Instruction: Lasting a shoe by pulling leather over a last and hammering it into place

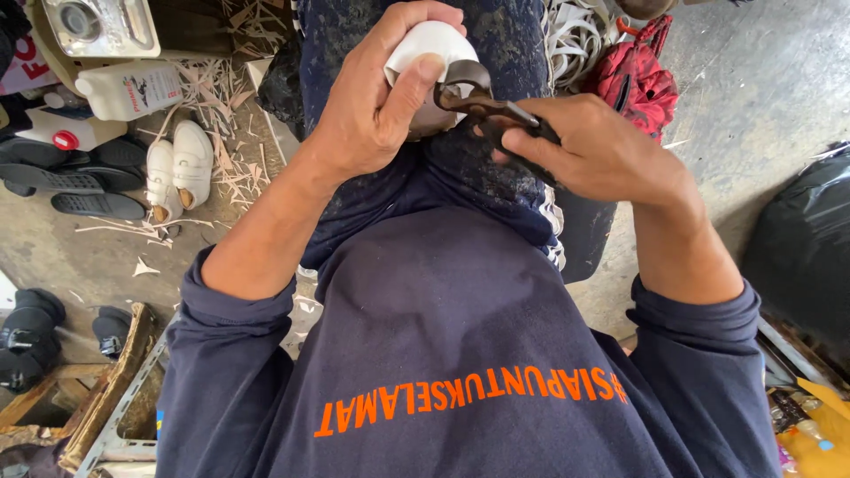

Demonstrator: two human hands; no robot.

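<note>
My left hand (376, 102) grips a small white shoe (434, 44) over my lap, thumb pressed on its upper. My right hand (593, 150) holds dark scissors (482, 104) by the handles, their blades at the shoe's edge beside my left thumb. A dark strip curls at the shoe's rim by the blades. Most of the shoe is hidden under my fingers.
On the floor at left stand a pair of white shoes (177, 168), black soles (84, 181), white plastic jugs (128, 88) and pale cut scraps (226, 115). A red bag (637, 80) lies upper right, a black sack (806, 239) at right, black shoes (31, 332) lower left.
</note>
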